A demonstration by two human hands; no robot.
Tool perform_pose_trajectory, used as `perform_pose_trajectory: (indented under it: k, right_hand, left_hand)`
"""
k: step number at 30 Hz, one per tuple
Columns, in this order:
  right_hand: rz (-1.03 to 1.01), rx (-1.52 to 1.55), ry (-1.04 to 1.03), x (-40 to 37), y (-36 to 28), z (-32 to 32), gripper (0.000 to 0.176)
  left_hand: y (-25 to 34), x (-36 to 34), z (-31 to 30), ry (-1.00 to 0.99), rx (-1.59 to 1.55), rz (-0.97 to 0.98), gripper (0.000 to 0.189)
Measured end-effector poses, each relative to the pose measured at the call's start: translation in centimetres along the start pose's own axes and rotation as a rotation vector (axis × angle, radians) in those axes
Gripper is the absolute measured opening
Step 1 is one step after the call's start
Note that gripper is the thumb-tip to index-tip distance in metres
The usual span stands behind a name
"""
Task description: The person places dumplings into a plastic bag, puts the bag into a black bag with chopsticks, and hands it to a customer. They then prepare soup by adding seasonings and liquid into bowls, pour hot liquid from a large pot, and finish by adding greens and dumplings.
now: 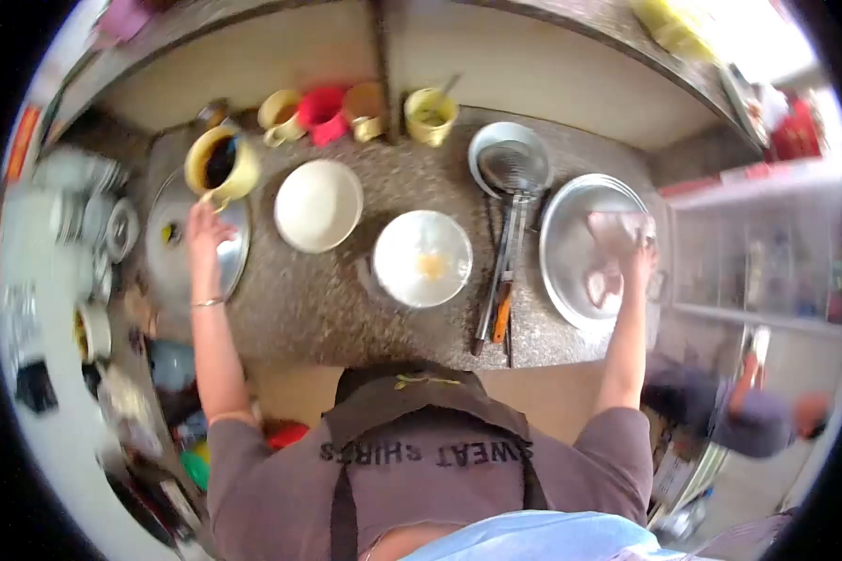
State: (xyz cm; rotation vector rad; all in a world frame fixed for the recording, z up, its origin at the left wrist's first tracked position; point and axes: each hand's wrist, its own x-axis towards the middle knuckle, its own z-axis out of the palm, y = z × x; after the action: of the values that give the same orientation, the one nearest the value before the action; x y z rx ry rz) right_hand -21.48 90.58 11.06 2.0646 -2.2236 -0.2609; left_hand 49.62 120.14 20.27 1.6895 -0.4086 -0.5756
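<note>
My left hand [209,232] is at the handle of a yellow mug [244,170], its fingers closed there. Dark liquid and a small blue patch show inside the mug, which overlaps a round metal lid [173,266]. On the other side, my right hand [639,257] grips a pale pinkish, flat piece over a wide metal tray [563,271]. Motion blur hides what that pinkish piece [616,230] is made of. Between my hands stand a cream bowl [318,206] and a white bowl [421,248] with a little yellowish matter at its bottom.
A strainer [515,168] rests on a metal bowl [498,136], with long-handled tools [501,280] beside it. Several cups, including a red one [324,114], line the back wall. Another yellow cup [430,117] holds a spoon. Stacked dishes [84,210] stand left; a person [748,411] is at right.
</note>
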Motion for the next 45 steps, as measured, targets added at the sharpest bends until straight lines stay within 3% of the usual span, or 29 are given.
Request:
perform_pose_trajectory:
  k: [2,3,4,5,7,8,10,11,15,17,19,21,27,29,31,36,41,44,45]
  right_hand:
    - [-0.091,0.274,0.378,-2.0,-5.0,-3.0,0.068]
    - [-0.203,0.732,0.16,-3.3,-8.1,-4.9,0.066]
    - [-0.26,0.983,-0.051,-4.8,-12.1,-5.8,0.063]
    - [-0.437,1.195,-0.136,-8.9,-16.6,-10.3,0.06]
    - [-0.552,1.414,-0.457,-13.8,-22.9,-14.5,0.058]
    - [-0.788,1.538,-0.528,-14.6,-25.3,-13.8,0.063]
    - [-0.95,1.631,-0.542,-17.4,-28.5,-15.5,0.073]
    - [-1.0,1.601,-0.51,-18.5,-29.1,-16.5,0.068]
    - [-0.897,1.402,-0.301,-19.9,-28.5,-15.3,0.041]
    - [-0.893,1.347,-0.283,-19.8,-26.3,-14.5,0.023]
    - [-0.852,1.351,-0.367,-19.7,-24.1,-13.8,0.017]
    - [-0.775,1.53,-0.618,-19.4,-22.3,-13.8,0.017]
    - [-0.696,1.576,-0.519,-20.0,-21.0,-11.6,0.016]
    - [-0.557,1.57,-0.542,-20.0,-21.0,-10.1,0.017]
    - [-0.371,1.757,-0.65,-19.7,-20.9,-8.8,0.016]
    - [-0.192,1.997,-0.795,-19.1,-20.0,-8.5,0.013]
    - [-0.153,2.026,-0.765,-18.5,-19.4,-6.9,0.012]
    - [-0.312,1.824,-0.506,-18.5,-19.1,-4.8,0.014]
    - [-0.31,1.819,-0.511,-18.8,-19.0,-4.6,0.014]
  left_hand:
    - [1.3,-4.6,0.7,-0.056,-0.027,-0.028,0.03]
    - [2.4,-7.5,1.8,-0.015,-0.058,-0.024,0.028]
    - [2.2,-9.3,2.1,-0.09,-0.094,-0.023,0.026]
    - [2.5,-11.3,2.6,-0.124,-0.108,-0.016,0.025]
    - [2.1,-14.7,4.0,-0.182,-0.099,-0.023,0.024]
    - [1.6,-16.3,4.6,-0.218,-0.105,-0.01,0.024]
    - [0.5,-19.2,6.3,-0.272,-0.113,0.005,0.022]
    - [0.1,-20.6,7.2,-0.287,-0.116,0.005,0.022]
    - [-1.0,-25.0,10.2,-0.33,-0.118,0.028,0.018]
    - [-1.2,-26.5,11.1,-0.335,-0.046,0.087,0.018]
    - [-1.5,-27.5,11.9,-0.34,0.03,0.138,0.018]
    - [-1.8,-28.2,12.6,-0.289,0.027,0.185,0.015]
    - [-2.9,-28.7,13.2,-0.296,0.312,0.311,0.016]
    - [-3.2,-28.6,13.4,-0.257,0.332,0.379,0.014]
    - [-3.8,-28.5,13.4,-0.21,0.351,0.444,0.013]
    - [-6.1,-28.0,12.1,-0.189,0.246,0.292,0.013]
    - [-7.6,-28.4,9.5,-0.142,0.125,0.181,0.015]
    - [-8.1,-28.7,7.5,-0.181,0.138,0.081,0.019]
    - [-8.3,-28.7,7.0,-0.164,0.119,0.067,0.018]
